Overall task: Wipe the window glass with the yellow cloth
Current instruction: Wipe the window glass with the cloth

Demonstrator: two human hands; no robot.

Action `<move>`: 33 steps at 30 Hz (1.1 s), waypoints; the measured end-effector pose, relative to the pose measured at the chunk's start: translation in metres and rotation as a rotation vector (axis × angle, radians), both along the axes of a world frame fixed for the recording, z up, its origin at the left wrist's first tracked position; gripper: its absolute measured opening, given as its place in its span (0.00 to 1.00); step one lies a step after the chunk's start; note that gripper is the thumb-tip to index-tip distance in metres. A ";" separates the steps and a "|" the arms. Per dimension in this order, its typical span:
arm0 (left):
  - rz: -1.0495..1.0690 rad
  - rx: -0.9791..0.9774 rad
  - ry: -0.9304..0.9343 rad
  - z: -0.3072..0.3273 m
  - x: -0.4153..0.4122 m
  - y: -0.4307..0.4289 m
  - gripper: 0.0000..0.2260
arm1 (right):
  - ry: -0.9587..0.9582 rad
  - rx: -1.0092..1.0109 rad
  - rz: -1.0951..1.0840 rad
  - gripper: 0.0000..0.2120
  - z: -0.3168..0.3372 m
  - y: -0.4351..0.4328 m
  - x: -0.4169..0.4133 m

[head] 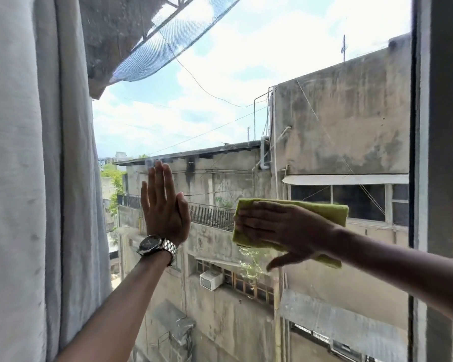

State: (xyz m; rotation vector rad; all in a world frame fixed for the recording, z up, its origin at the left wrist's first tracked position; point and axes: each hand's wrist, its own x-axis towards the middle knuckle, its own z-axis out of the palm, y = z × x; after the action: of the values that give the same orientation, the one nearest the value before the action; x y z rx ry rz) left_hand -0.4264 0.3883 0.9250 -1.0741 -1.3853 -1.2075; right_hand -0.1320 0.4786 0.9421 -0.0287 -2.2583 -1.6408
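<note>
1. At five o'clock on the window glass (246,74), one yellow cloth (322,212) lies flat under the right hand (280,231), fingers spread.
2. At seven o'clock, the left hand (165,207) presses flat, fingers together, holding nothing; one wristwatch (154,245).
3. One curtain (32,178) hangs at nine o'clock.

The yellow cloth (324,212), folded into a flat rectangle, lies pressed against the glass (246,74) at centre right of the frame. The glass is clear, faintly smudged at centre left.
</note>
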 end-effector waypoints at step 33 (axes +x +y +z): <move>-0.042 0.017 0.007 0.000 0.007 -0.009 0.28 | 0.006 -0.021 0.019 0.35 -0.033 -0.014 -0.021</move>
State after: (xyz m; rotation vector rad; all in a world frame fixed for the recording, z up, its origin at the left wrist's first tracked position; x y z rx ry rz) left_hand -0.4193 0.3796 0.9249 -1.0996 -1.3506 -1.2432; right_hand -0.1529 0.4643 0.9094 -0.0166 -2.2639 -1.6056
